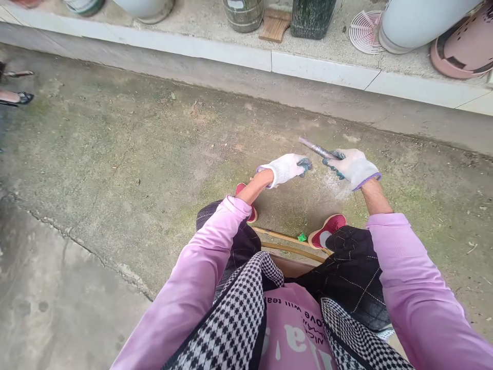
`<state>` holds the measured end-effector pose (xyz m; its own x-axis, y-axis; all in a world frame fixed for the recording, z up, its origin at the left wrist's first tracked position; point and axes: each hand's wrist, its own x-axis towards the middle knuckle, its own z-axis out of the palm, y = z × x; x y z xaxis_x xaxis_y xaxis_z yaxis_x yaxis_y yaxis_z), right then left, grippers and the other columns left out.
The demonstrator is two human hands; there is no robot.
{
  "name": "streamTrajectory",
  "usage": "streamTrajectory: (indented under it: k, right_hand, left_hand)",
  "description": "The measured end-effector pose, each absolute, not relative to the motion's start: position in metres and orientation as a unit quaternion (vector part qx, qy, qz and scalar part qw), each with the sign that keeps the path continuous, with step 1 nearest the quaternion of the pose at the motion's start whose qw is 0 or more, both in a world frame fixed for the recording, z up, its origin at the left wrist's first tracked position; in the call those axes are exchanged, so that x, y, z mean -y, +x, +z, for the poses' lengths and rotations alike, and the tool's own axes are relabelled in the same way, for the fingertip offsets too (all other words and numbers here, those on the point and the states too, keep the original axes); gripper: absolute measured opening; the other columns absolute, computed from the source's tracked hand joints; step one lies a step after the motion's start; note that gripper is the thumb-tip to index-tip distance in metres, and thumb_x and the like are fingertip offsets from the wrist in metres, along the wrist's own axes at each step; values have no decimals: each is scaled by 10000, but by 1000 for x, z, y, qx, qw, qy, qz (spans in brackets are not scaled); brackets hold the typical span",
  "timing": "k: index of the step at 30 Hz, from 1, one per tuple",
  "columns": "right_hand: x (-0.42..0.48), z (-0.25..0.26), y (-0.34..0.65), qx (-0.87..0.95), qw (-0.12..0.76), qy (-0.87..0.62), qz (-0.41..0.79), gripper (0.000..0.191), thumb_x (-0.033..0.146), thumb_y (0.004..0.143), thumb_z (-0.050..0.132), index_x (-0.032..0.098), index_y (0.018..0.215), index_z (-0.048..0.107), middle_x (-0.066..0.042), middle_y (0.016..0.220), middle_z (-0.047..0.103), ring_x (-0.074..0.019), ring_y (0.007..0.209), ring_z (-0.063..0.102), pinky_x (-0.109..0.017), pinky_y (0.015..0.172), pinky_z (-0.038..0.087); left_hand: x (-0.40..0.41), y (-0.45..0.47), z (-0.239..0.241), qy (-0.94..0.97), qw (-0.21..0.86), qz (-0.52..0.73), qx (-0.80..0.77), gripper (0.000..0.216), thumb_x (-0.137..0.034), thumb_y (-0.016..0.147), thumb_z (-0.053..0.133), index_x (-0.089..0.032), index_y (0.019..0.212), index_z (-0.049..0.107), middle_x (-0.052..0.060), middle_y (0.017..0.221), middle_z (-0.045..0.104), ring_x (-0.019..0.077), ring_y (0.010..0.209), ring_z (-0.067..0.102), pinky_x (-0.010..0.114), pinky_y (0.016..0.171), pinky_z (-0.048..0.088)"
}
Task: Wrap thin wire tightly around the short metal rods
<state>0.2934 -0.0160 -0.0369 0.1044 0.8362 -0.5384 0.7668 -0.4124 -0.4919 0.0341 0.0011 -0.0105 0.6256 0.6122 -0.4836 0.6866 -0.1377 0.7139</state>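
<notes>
My right hand (351,167), in a white work glove with dark green palm and fingertips, is closed around a slim stick-like tool (316,149). Its shiny, ridged middle and pale purplish tip point up and to the left; I cannot tell its exact kind. My left hand (285,168), gloved the same way, hangs a short distance to the left with its fingers curled together. Whatever lies in those fingers, if anything, is hidden. Below both hands is the concrete ground, with a whitish powdery patch (336,186) under the right hand.
Red shoes (329,230) stand on either side of a wooden stool (287,249) beneath me, near a small green scrap (302,237). A tiled ledge (231,50) ahead carries jars, pots and a wooden block (275,25). Another person's shoe (25,97) shows at far left.
</notes>
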Motion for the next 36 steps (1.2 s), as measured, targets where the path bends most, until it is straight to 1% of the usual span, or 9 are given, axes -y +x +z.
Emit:
streamTrajectory:
  k: [5,8,12,15,20,23,30,32,36]
  right_hand:
    - [24,-26,294,403,290,-672,549,538,593,742,1045,212,1002,768,6,709,625,-140,543,505,-285,462,457]
    - [32,-11,294,401,304,-591,631,583,584,649,1087,199,968,788,7,698,621,-130,542,507,-273,442,437]
    - [40,-3,290,434,171,-529,709,580,565,573,1103,180,908,828,4,656,626,-139,533,527,-287,438,450]
    - [42,-11,285,490,31,-505,710,530,577,628,1073,186,927,875,5,655,644,-138,526,541,-285,466,453]
    - [39,-32,274,588,-137,-567,561,192,400,857,923,234,839,830,-2,628,631,-170,521,561,-323,529,447]
    - [33,-38,275,625,-160,-607,464,218,329,933,885,247,773,760,-56,649,649,-208,599,579,-363,602,434]
    - [17,-36,293,628,-64,-695,343,187,383,953,822,249,855,734,-57,724,650,-258,772,651,-364,708,438]
    - [18,-34,294,567,24,-721,398,209,436,900,855,246,921,770,-22,714,642,-230,705,636,-338,663,473]
    - [27,-25,287,445,219,-673,548,485,572,731,1011,227,994,795,3,717,629,-158,569,510,-310,510,467]
  left_hand:
    - [1,33,-10,713,548,-43,-436,403,-191,1076,576,-175,1360,861,48,1078,874,175,886,761,247,821,630]
    - [-4,33,-22,737,511,-45,-440,310,-187,1059,598,-178,1204,872,30,952,827,171,803,713,255,785,586]
    - [-13,29,-34,762,455,-35,-460,238,-191,1045,648,-173,1139,866,52,969,826,196,870,724,280,869,581]
    - [-18,26,-34,766,441,-34,-467,218,-199,1010,679,-180,1114,870,47,969,820,205,874,705,296,890,566]
    - [-17,27,-29,774,430,-47,-463,244,-228,1044,649,-192,1127,876,18,960,802,187,849,636,293,882,518]
    - [-11,31,-25,775,432,-61,-457,256,-217,1035,660,-193,1143,891,20,972,819,190,863,655,284,880,520]
    - [-5,35,-24,745,495,-41,-445,355,-195,1049,614,-172,1275,887,7,928,811,166,785,690,260,784,551]
    - [-7,34,-26,737,510,-24,-443,401,-175,1033,609,-171,1319,890,14,959,835,166,825,729,251,829,587]
    - [-10,32,-29,725,524,0,-446,451,-152,1016,597,-165,1355,894,40,1048,880,179,927,784,258,916,634]
